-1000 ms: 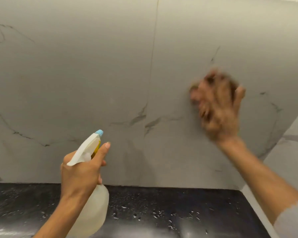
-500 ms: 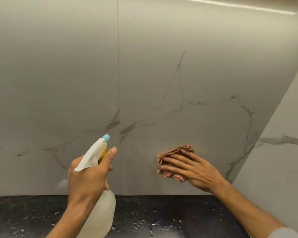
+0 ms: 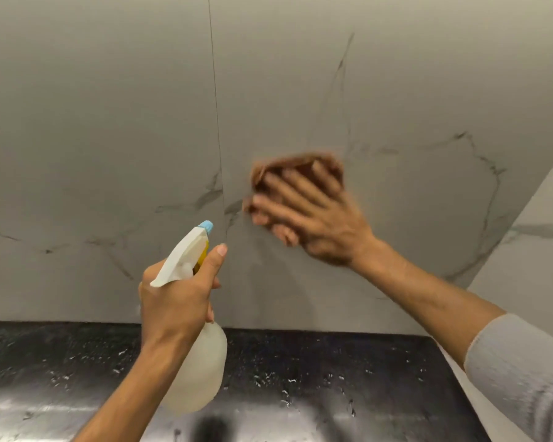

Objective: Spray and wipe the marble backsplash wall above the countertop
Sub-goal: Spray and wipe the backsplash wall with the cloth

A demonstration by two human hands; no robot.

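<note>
The grey marble backsplash wall (image 3: 109, 122) with dark veins fills the upper view. My right hand (image 3: 313, 215) presses a brown cloth (image 3: 297, 162) flat against the wall just right of the vertical seam, blurred by motion. My left hand (image 3: 176, 298) holds a white spray bottle (image 3: 198, 368) upright in front of the wall, with its blue-tipped nozzle (image 3: 206, 226) aimed at the wall and the index finger stretched along the trigger head.
A black speckled countertop (image 3: 332, 371) with water drops runs along the bottom, under the wall. A marble side wall (image 3: 540, 250) closes the corner at the right. A grey sleeve (image 3: 524, 362) covers my right forearm.
My right hand with the cloth has swept up and slightly left on the wall from its lower position half a second ago. The left hand and bottle have stayed nearly still.
</note>
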